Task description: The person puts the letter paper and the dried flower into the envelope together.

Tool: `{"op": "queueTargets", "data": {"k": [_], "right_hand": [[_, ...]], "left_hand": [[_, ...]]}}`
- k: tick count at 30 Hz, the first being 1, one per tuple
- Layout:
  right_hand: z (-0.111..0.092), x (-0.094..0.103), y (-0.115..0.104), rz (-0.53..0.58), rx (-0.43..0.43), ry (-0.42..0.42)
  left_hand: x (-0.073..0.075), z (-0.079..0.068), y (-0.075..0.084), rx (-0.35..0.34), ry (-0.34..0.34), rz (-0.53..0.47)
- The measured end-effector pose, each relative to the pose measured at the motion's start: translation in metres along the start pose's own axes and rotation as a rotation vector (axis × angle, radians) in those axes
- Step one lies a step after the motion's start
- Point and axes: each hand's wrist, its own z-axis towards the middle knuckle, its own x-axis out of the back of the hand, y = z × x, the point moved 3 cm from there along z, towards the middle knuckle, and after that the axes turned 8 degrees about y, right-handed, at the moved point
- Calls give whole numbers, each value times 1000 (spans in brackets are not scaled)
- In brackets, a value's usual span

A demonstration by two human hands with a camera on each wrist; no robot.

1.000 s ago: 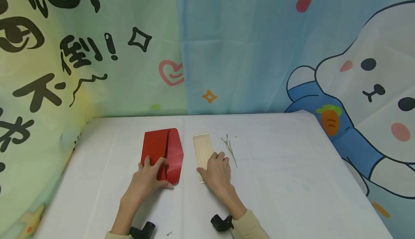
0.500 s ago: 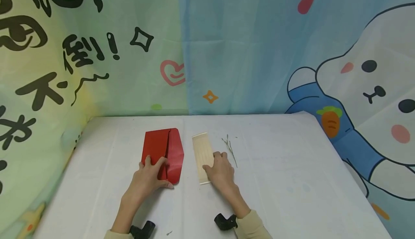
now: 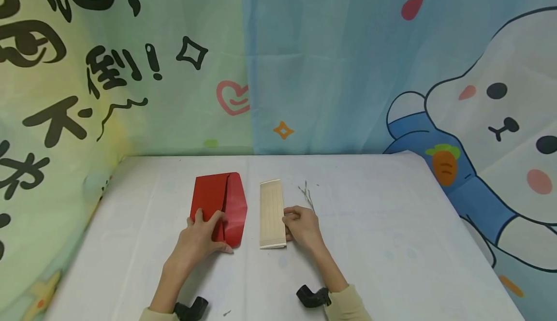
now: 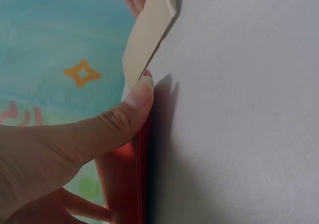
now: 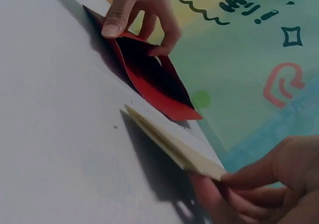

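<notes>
A red envelope [image 3: 210, 193] lies on the white table, its flap folded out to the right. My left hand [image 3: 196, 239] grips it with the thumb at the near edge and fingers across its top. In the right wrist view the envelope's mouth [image 5: 149, 77] gapes, dark inside. Just right of it is a folded strip of cream paper [image 3: 271, 210]. My right hand [image 3: 303, 226] pinches the paper's right edge between thumb and fingers. From the right wrist, the folded paper [image 5: 169, 147] appears tilted above its shadow, with its layered edge facing the envelope.
A thin dried sprig [image 3: 307, 196] lies beyond my right hand, partly hidden by it. A tiny plant scrap [image 3: 227, 313] rests near the front of the white table [image 3: 391, 243]. A printed cloth backdrop [image 3: 330, 69] rises behind the table's far edge.
My right hand has shifted from on top of the paper to its right edge, and the paper now stands straighter. The left hand and red envelope stay in place.
</notes>
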Motion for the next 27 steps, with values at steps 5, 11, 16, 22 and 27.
{"op": "queueTargets", "data": {"k": [5,11,16,22,27], "right_hand": [[3,-5,5,64,-5,-55],[2,-10,7,-17,33,-40],[2,-10,8,-18,27,-31],[0,-11,7,71,-17,-95],[0,-12,5,60,8,-81]], "left_hand": [[1,0,-1,-7,14,5],[1,0,0,-15,8,5],[0,0,0,-17,8,4],[-1,0,-1,-5,1,-19],[-2,1,-2,-7,7,-15]]}}
